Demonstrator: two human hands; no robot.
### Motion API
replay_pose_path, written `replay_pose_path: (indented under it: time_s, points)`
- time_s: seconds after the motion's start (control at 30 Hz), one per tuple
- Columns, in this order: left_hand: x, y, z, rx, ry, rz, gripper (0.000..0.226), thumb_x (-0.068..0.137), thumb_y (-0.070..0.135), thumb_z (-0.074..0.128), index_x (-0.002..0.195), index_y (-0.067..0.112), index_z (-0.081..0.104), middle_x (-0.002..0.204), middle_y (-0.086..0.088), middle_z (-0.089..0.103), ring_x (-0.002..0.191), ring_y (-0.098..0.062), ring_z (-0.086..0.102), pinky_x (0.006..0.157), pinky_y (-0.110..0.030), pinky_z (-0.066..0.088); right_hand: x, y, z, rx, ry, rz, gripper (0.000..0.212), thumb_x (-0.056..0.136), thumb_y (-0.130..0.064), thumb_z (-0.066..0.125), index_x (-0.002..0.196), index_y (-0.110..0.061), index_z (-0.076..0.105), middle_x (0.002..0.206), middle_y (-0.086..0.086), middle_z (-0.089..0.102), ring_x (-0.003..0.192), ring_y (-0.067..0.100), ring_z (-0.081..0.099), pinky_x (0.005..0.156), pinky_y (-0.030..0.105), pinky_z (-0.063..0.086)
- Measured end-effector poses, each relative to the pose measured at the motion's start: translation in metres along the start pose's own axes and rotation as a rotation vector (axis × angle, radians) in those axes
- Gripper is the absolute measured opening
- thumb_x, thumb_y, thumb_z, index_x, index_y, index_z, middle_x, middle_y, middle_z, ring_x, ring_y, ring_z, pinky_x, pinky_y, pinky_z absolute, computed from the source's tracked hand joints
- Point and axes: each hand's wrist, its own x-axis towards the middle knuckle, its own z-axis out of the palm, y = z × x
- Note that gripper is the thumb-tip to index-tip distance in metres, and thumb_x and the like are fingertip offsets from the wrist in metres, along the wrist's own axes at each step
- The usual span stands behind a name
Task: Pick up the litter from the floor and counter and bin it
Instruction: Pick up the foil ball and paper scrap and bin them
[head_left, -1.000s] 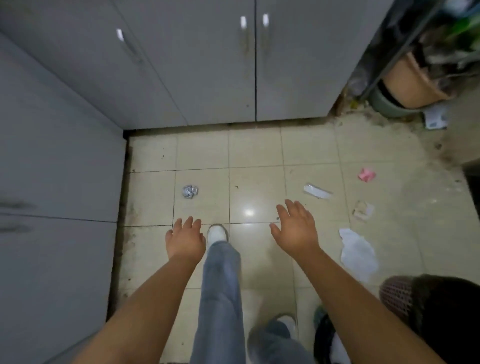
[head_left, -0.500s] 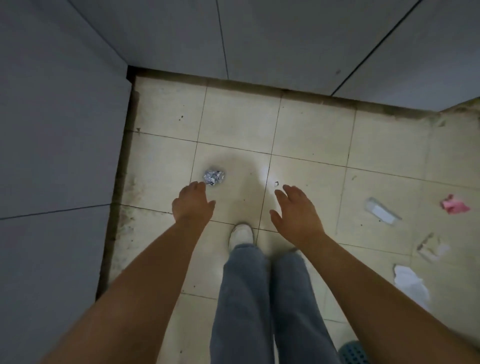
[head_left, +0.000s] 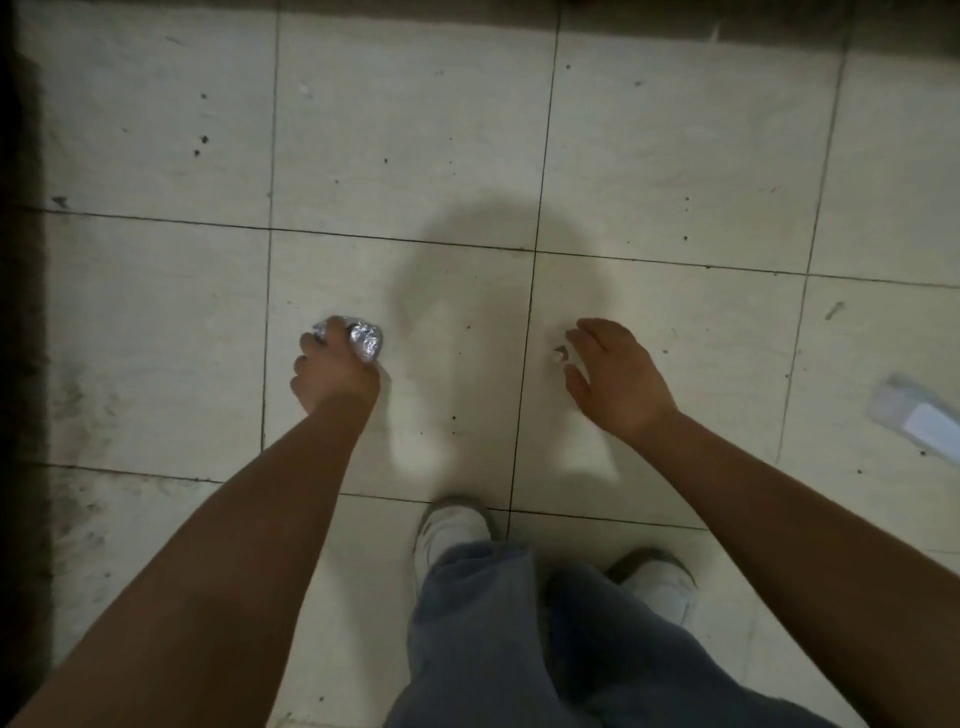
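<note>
Fingers (head_left: 324, 340) of the left hand (head_left: 332, 374) are curled down over the crumpled foil ball (head_left: 366, 340), clenched around it, knuckles on top; the silver crinkle pokes out at the hand's one o'clock and a sliver shows at eleven o'clock; the ball sits low against the tiled floor (head_left: 415, 156), though whether it is touching the tile or lifted clear I cannot tell; the bare left forearm runs back toward seven o'clock.

Over to the right hand (head_left: 618, 379); fingers loose and spread, gripping nothing, palm hanging above the floor; a tiny pale scrap (head_left: 560, 354) lies on the tile just beside its fingertips at nine o'clock; the forearm trails off toward four o'clock.

Between the two hands, a soft shadow pools on the tiles.

Out at three o'clock from the right hand, well apart, a flat white wrapper (head_left: 919, 421) lies on the floor near the frame's edge, blurred.

Down at six o'clock, two white shoes (head_left: 449, 530) peek from under blue jeans (head_left: 519, 639); the left shoe sits forward of the right.

Along the nine o'clock edge the tiles turn grimy and dark.
</note>
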Motion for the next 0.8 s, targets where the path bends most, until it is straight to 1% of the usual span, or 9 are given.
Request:
replay_pose_path:
  time_s: [0.1, 0.2, 0.4, 0.5, 0.57, 0.63, 0.67, 0.73, 0.8]
  points:
    - [0.004, 0.026, 0.006, 0.102, 0.078, 0.208, 0.059, 0.08, 0.016, 0.066, 0.135, 0.013, 0.046, 0.129, -0.024, 0.047, 0.117, -0.041, 0.048, 0.096, -0.045, 0.043, 0.027, 0.019, 0.01, 0.039, 0.043, -0.037, 0.032, 0.071, -0.011, 0.059, 0.091, 0.012, 0.069, 0.092, 0.032, 0.072, 0.082, 0.046, 0.071, 0.065, 0.053, 0.058]
    - [-0.006, 0.085, 0.011, 0.148, 0.021, 0.441, 0.058, 0.081, 0.024, 0.066, 0.136, 0.018, 0.048, 0.129, -0.018, 0.049, 0.119, -0.036, 0.049, 0.095, -0.041, 0.044, 0.037, 0.037, -0.002, 0.119, 0.116, 0.034, 0.037, 0.074, -0.011, 0.052, 0.097, 0.013, 0.067, 0.1, 0.034, 0.069, 0.093, 0.048, 0.068, 0.076, 0.055, 0.056]
    - [-0.047, 0.229, 0.034, 0.326, -0.107, 0.846, 0.052, 0.09, 0.034, 0.058, 0.134, 0.011, 0.043, 0.128, -0.016, 0.048, 0.116, -0.034, 0.052, 0.091, -0.039, 0.046, -0.009, 0.151, -0.033, 0.173, 0.294, 0.337, 0.04, 0.068, -0.016, 0.047, 0.087, 0.01, 0.07, 0.086, 0.029, 0.073, 0.078, 0.043, 0.072, 0.066, 0.052, 0.058]
    - [-0.077, 0.279, 0.05, 0.35, -0.207, 0.978, 0.053, 0.087, 0.029, 0.064, 0.131, 0.007, 0.043, 0.125, -0.019, 0.05, 0.115, -0.036, 0.055, 0.09, -0.039, 0.047, -0.067, 0.219, -0.031, 0.122, 0.291, 0.605, 0.033, 0.058, 0.002, 0.064, 0.088, 0.015, 0.068, 0.083, 0.033, 0.071, 0.075, 0.047, 0.07, 0.068, 0.055, 0.056]
    - [-0.096, 0.299, 0.063, 0.394, -0.255, 1.031, 0.051, 0.087, 0.028, 0.064, 0.128, 0.004, 0.045, 0.123, -0.021, 0.054, 0.113, -0.037, 0.056, 0.088, -0.037, 0.047, -0.095, 0.247, -0.024, 0.123, 0.259, 0.748, 0.052, 0.054, 0.015, 0.074, 0.105, 0.016, 0.063, 0.102, 0.037, 0.067, 0.093, 0.05, 0.066, 0.084, 0.053, 0.054]
    - [-0.113, 0.312, 0.077, 0.407, -0.265, 1.076, 0.046, 0.088, 0.027, 0.063, 0.122, 0.001, 0.048, 0.12, -0.021, 0.057, 0.111, -0.035, 0.057, 0.085, -0.036, 0.046, -0.11, 0.261, -0.019, 0.117, 0.211, 0.838, 0.057, 0.077, 0.007, 0.063, 0.131, 0.005, 0.048, 0.136, 0.026, 0.051, 0.125, 0.04, 0.048, 0.102, 0.044, 0.041]
    - [-0.12, 0.316, 0.085, 0.409, -0.263, 1.096, 0.042, 0.088, 0.027, 0.062, 0.119, 0.0, 0.05, 0.118, -0.02, 0.059, 0.11, -0.034, 0.057, 0.084, -0.035, 0.046, -0.113, 0.266, -0.015, 0.127, 0.16, 0.88, 0.056, 0.084, 0.001, 0.056, 0.138, -0.002, 0.042, 0.142, 0.019, 0.046, 0.131, 0.034, 0.042, 0.105, 0.042, 0.037]
    - [-0.131, 0.319, 0.1, 0.436, -0.25, 1.135, 0.037, 0.089, 0.026, 0.06, 0.116, 0.001, 0.052, 0.116, -0.017, 0.06, 0.109, -0.032, 0.057, 0.084, -0.034, 0.046, -0.117, 0.275, -0.005, 0.106, 0.087, 0.923, 0.05, 0.088, -0.004, 0.051, 0.137, -0.01, 0.042, 0.141, 0.012, 0.048, 0.13, 0.03, 0.041, 0.105, 0.04, 0.035]
    - [-0.136, 0.316, 0.11, 0.477, -0.245, 1.165, 0.034, 0.09, 0.026, 0.059, 0.114, 0.003, 0.053, 0.113, -0.016, 0.061, 0.105, -0.031, 0.059, 0.083, -0.035, 0.046, -0.118, 0.281, 0.005, 0.055, 0.093, 0.942, 0.039, 0.089, -0.004, 0.047, 0.127, -0.009, 0.053, 0.13, 0.013, 0.056, 0.122, 0.03, 0.047, 0.102, 0.038, 0.035]
